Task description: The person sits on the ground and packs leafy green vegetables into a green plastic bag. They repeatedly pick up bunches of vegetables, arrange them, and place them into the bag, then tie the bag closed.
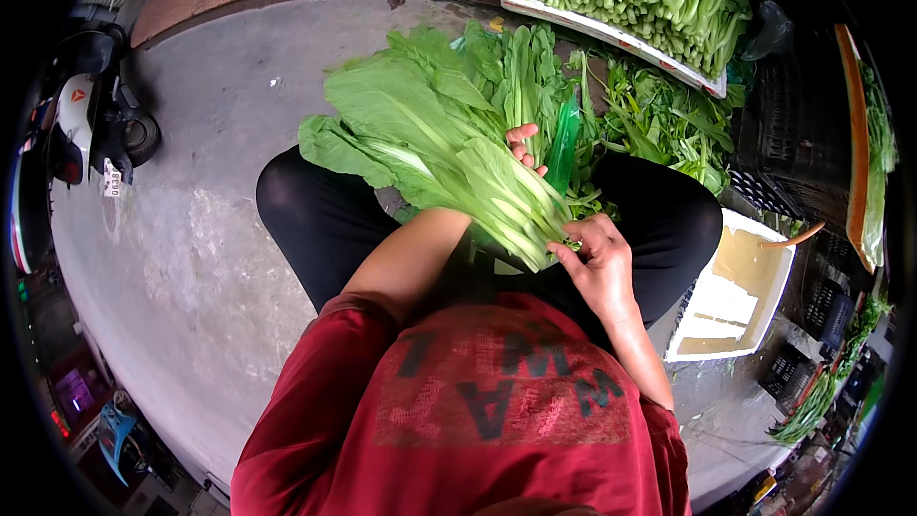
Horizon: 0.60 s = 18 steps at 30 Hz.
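Note:
A bunch of large leafy greens [430, 122] with pale stems lies slantwise above my lap, leaves towards the upper left. My left hand [525, 149] supports the bunch from beneath; its fingertips show past the far side, and the palm is hidden by the leaves. At the stem ends, my right hand [589, 247] pinches the cut bases between thumb and fingers. Behind the bunch, more leafy greens [526, 79] lie on the ground. A green plastic strip or bag [564, 143] stands out among them, just beyond my left fingertips.
A white foam box [616, 36] full of stacked green stems is at the upper right, above a heap of loose leaves [666, 118]. Another foam box [770, 301] holding liquid stands right of my knee. Black plastic crates [777, 115] line the right; a parked motorbike [82, 115] stands left.

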Motion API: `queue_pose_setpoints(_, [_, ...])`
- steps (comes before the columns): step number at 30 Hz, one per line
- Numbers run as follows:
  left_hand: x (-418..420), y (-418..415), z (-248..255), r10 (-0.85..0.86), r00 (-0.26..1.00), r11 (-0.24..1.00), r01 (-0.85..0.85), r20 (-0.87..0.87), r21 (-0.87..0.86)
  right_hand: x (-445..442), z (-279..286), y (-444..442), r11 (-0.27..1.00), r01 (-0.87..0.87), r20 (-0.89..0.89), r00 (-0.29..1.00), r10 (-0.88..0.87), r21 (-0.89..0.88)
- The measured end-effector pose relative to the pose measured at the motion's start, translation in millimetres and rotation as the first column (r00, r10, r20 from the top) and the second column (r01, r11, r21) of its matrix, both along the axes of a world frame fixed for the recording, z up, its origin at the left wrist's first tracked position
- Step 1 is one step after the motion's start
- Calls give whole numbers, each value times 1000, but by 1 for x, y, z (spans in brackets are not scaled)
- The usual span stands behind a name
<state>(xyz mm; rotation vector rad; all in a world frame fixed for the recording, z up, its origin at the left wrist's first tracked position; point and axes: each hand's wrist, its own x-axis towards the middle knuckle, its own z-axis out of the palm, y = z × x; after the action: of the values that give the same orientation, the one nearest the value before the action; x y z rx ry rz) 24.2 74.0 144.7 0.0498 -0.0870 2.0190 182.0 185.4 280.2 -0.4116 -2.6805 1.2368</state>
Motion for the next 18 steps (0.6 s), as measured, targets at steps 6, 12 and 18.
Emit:
queue_pose_setpoints(6, [-4,6,4,44,999,999,-43,13,-30,-12,-29,-18,974,118,-81,991,-104,191])
queue_pose_setpoints(12, [-9,2,6,34,999,998,-34,-7,54,-8,-36,-4,711,250,33,952,-304,-657])
queue_pose_setpoints(18, [-16,4,-2,26,1000,987,-27,5,157,3,-58,13,-158,198,248,864,-439,-967])
